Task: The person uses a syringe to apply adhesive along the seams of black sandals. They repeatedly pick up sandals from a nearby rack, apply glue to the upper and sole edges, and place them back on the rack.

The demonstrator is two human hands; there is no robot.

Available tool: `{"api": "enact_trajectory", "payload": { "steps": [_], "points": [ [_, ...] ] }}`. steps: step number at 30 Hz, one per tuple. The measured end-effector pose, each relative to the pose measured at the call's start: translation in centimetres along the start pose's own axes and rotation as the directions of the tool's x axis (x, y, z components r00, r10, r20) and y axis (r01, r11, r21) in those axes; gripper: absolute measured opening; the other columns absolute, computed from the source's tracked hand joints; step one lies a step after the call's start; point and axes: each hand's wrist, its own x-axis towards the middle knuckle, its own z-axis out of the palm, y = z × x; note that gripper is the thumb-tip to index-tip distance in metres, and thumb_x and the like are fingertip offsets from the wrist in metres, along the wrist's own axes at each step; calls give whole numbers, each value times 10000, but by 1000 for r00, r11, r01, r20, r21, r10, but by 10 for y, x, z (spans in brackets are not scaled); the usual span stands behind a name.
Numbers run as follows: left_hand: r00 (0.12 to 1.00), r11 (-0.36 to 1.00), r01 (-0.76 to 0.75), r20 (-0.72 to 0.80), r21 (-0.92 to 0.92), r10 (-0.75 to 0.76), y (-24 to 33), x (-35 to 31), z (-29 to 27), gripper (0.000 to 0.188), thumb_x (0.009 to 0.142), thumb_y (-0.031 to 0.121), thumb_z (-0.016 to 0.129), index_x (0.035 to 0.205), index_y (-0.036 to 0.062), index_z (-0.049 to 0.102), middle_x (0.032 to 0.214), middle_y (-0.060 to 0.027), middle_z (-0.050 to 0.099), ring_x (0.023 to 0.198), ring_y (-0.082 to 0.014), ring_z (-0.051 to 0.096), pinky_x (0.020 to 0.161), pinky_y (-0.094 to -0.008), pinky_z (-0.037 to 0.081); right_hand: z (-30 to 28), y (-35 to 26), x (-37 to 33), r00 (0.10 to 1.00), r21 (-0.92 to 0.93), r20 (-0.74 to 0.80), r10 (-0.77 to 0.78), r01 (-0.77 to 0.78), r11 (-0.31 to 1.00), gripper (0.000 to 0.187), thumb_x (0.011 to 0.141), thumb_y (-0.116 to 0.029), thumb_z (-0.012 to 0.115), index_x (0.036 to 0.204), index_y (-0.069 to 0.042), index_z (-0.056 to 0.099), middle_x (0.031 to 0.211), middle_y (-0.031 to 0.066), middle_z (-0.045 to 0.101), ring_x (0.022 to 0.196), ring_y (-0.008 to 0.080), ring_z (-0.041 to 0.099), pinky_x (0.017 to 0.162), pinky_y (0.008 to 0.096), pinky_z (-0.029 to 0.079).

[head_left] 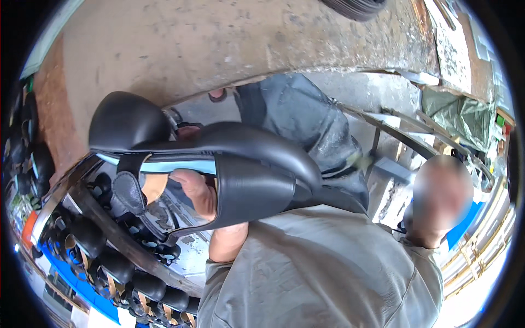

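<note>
The desk (219,44) spans the upper area; its tan top is scuffed, its front edge rough and chipped. Below lies a smooth, creased grey shirt (317,262). The black strap shoe (257,188), close to the lens between desk and shirt, has a smooth, satin, leather-like surface and rounded contours; whether the long curved upper section belongs to the same shoe is unclear. It obstructs the view of the dark, whitish-stained trousers (301,115). At lower left, rows of black shoes (117,262) show domed toes. A crumpled green tarpaulin (459,117) and a person's blurred head (443,191) occupy the right. The left hand (194,191), fingers bent, appears within the shoe opening, beside the pale-blue lining (188,165) and a grained, rounded strap tab (129,191); its grip cannot be determined.
</note>
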Motion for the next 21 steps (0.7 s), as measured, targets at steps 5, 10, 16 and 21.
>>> {"api": "enact_trajectory", "payload": {
  "steps": [5,10,16,21],
  "points": [
    [802,949,279,578,-145,-148,11,3,12,729,897,637,410,1322,45,429,1210,-156,558,1024,-246,598,866,-404,504,50,8,-1,926,681,151,345,-351,643,750,812,-357,716,1347,48,382,891,109,603,531,85,519,442,217,409],
    [876,967,233,454,-100,-164,24,-23,35,811,858,693,410,1330,34,420,1218,-175,542,1073,-265,567,906,-414,478,133,2,12,969,841,97,-225,41,540,889,714,-393,811,1343,18,336,1062,118,491,912,203,582,827,338,481],
    [955,984,-174,253,45,157,17,-21,-21,632,913,485,508,1378,75,382,1342,-144,457,1289,-255,396,1063,-453,354,131,-30,57,991,966,135,-2,-131,223,686,722,-111,813,1258,-52,388,1158,82,531,1057,154,531,903,288,426],
    [922,969,246,314,-26,-226,78,-5,-29,784,924,640,274,1296,-26,451,1133,-191,607,1005,-332,621,874,-470,503,87,-21,113,909,901,317,-269,-200,385,598,710,19,778,1210,-73,463,1012,18,607,926,99,582,809,238,467]
  ]
}}
